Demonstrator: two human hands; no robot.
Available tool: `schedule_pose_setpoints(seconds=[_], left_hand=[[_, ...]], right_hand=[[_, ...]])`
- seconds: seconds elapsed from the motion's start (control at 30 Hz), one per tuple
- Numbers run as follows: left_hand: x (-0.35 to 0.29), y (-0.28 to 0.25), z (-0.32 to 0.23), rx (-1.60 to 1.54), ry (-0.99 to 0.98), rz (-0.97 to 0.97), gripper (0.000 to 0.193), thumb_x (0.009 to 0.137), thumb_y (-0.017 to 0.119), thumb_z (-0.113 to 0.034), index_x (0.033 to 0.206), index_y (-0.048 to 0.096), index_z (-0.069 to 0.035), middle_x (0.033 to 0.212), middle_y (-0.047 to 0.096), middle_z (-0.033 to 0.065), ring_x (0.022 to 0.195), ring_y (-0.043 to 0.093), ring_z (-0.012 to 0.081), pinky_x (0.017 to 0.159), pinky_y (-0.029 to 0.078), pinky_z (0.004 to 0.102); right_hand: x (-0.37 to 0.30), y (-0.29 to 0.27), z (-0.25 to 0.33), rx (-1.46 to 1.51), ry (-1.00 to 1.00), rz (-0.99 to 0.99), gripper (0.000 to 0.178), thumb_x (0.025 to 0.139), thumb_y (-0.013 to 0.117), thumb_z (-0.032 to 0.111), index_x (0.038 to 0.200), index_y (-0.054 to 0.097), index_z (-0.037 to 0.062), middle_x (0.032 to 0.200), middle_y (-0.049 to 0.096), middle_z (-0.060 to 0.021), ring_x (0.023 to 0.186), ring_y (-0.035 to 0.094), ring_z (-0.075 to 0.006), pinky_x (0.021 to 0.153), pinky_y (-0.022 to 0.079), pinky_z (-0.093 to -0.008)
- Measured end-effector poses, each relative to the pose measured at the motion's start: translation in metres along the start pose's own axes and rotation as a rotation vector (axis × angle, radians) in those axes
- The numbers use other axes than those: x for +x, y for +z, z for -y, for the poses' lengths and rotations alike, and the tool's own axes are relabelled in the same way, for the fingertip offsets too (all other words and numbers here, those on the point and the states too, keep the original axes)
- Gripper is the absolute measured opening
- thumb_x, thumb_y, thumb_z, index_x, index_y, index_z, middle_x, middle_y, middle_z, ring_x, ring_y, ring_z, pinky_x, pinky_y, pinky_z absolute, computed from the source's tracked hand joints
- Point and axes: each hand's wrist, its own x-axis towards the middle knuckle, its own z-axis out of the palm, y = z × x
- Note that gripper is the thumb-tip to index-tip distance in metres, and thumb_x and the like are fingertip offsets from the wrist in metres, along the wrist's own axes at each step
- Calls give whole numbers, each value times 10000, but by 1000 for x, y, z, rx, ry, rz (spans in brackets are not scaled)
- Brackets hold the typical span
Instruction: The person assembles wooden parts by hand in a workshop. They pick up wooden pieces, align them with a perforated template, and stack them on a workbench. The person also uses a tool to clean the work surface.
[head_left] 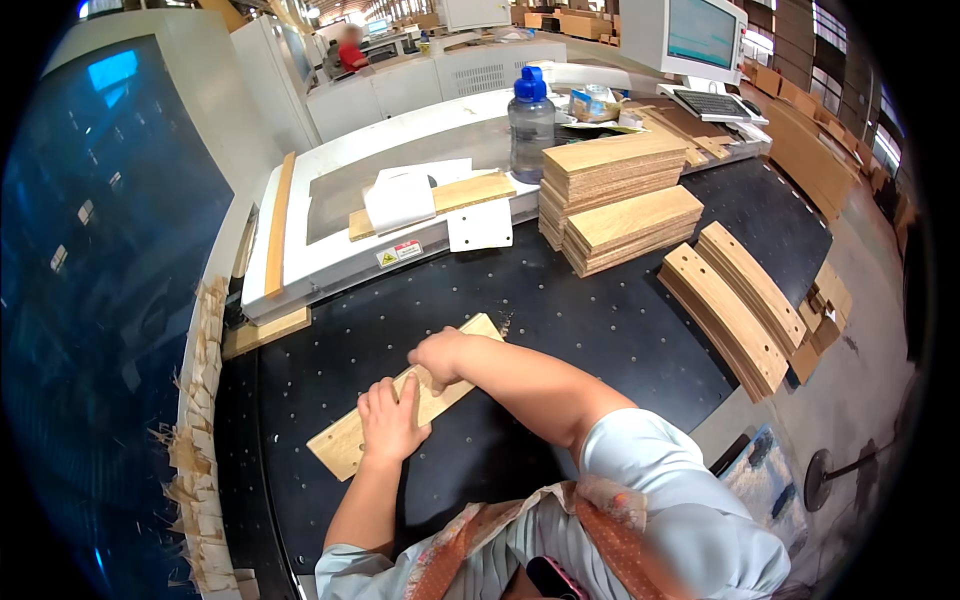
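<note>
Pale wooden board: lies flat on the black tabletop, in its left half, one end toward the left edge and the other slanting toward the far edge.

Left hand: rests on the board. Fingers are extended, slightly spread, and point toward the far edge; the thumb stands a little apart. No closed grip is visible.

Right hand: is placed on the board beyond the left hand. Fingers are bent downward; whether they pinch the board or only press on it cannot be told.

Work status (judged from the layout):
- Boards with holes: two curved stacks, the outer stack and the inner stack, stand side by side along the right edge. Holes show in their top boards; these appear to be the finished portion.
- Boards with plain tops: a tall stack and a low stack stand at the far edge, right of the water bottle. No holes show in their top faces; these appear to remain.
- Board under the hands: appears in process. Small dark marks near its left end may be holes; they are too small to confirm.

Overall, the work appears partway through.
</note>
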Motion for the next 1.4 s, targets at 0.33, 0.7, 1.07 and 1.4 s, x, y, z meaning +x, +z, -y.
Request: schedule_pose_setpoints(seconds=[0.33,0.7,1.07,1.4], left_hand=[[-49,-39,61,92,-25,21,797,633,777,-187,1337,422,-73,1212,525,136,1048,543,309,885,430,417],[-30,-62,77,-41,-57,328,683,632,771,-195,1265,516,-173,1402,388,146,1208,451,342,965,401,445],[-91,-28,56,222,-229,-4,141,775,587,-100,892,654,-60,1313,481,148,1246,428,328,1046,253,584],[-109,-29,45,200,-289,65,209,747,611,-79,951,649,-94,1314,484,109,1265,416,316,1055,197,630]], right_hand=[[30,26,33,-120,-250,-518,382,741,665,207,1111,587,155,1083,588,-61,1084,513,-228,921,361,-445],[-8,56,36,-189,-321,-681,356,837,544,165,1189,562,117,1462,301,-152,1401,185,-314,1082,194,-599],[2,77,45,-347,-275,-842,269,847,505,230,986,695,100,1306,481,-99,1284,378,-306,1004,232,-683],[1,95,46,-260,-286,-786,292,860,486,213,1043,670,80,1321,452,-86,1286,359,-318,1028,171,-694]])
